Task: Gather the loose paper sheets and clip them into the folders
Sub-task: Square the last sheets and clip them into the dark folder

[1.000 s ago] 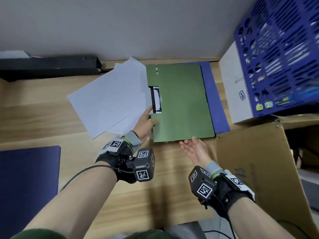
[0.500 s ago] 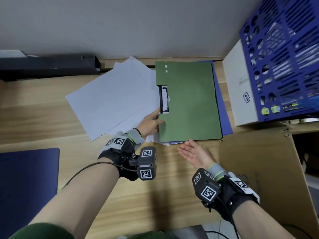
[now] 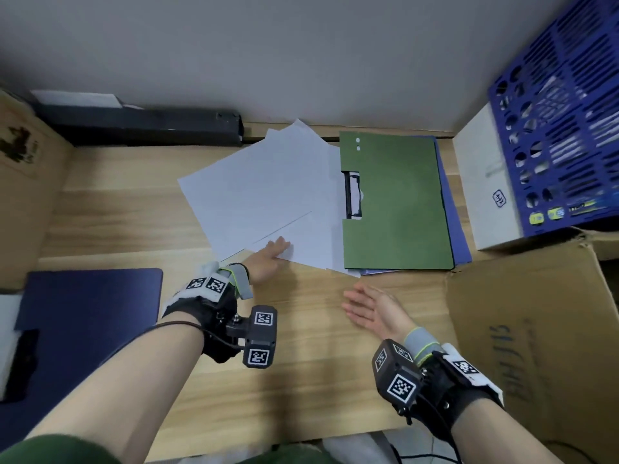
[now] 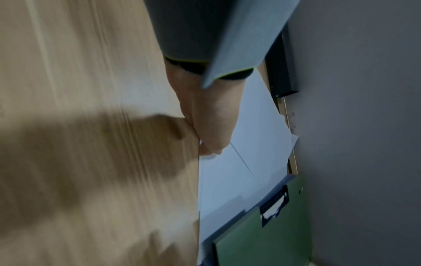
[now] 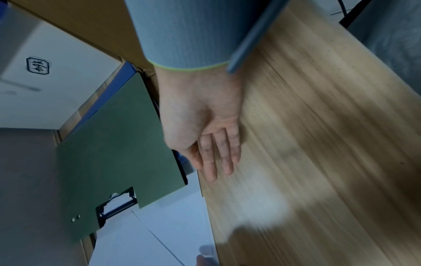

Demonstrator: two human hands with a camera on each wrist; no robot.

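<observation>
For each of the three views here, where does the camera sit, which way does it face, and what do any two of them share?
Head: worn high, looking down at the wooden desk; both forearms, left hand and right hand show.
Left wrist: looks along the left hand, which pinches the paper sheets at their near edge.
Right wrist: looks along the open right hand above the desk, holding nothing.
Shared: all three views show the green folder and its black clip.

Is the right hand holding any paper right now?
No, the right hand is flat and open over the bare desk, apart from the paper sheets.
</observation>
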